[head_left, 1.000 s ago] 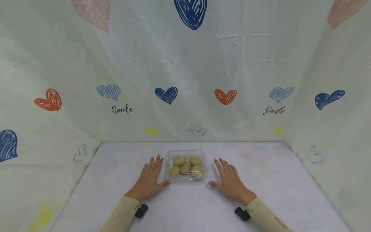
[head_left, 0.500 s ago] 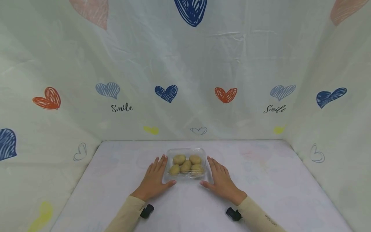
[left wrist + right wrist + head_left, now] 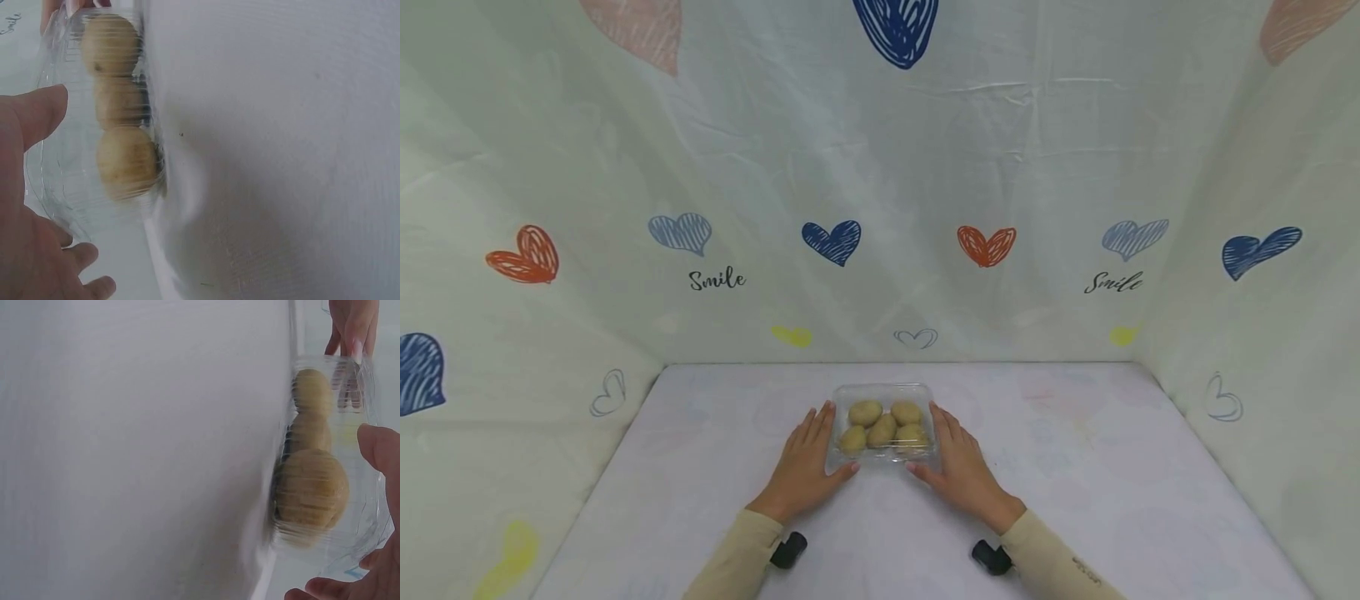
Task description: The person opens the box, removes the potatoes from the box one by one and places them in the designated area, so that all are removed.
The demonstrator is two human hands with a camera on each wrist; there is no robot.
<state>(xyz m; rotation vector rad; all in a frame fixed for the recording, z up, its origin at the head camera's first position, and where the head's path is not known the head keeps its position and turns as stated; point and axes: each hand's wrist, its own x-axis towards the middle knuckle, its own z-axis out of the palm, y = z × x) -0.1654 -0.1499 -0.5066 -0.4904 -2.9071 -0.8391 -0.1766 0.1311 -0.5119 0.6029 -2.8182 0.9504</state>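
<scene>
A clear plastic container (image 3: pixel 880 396) with several potatoes (image 3: pixel 882 431) inside sits on the table. My left hand (image 3: pixel 805 462) lies along its left side, fingers extended, with the thumb by the front edge. On the opposite side, my right hand (image 3: pixel 964 467) mirrors this, its fingers at the right wall. In the left wrist view, the left thumb (image 3: pixel 40 112) is over the container's front, while fingertips show beyond its side. The right wrist view has the right thumb (image 3: pixel 378 447) at the front likewise. Firm contact cannot be made out everywhere.
The white table (image 3: pixel 1075 500) extends to both sides and toward me. Behind it hangs a pale curtain (image 3: pixel 880 167) printed with hearts, which also runs along both sides. A black wrist device (image 3: pixel 789 551) sits at each sleeve.
Both hands have moved inward from apart to the container's sides, and the thumbs have come closer together at its front. The container has stayed about where it was.
</scene>
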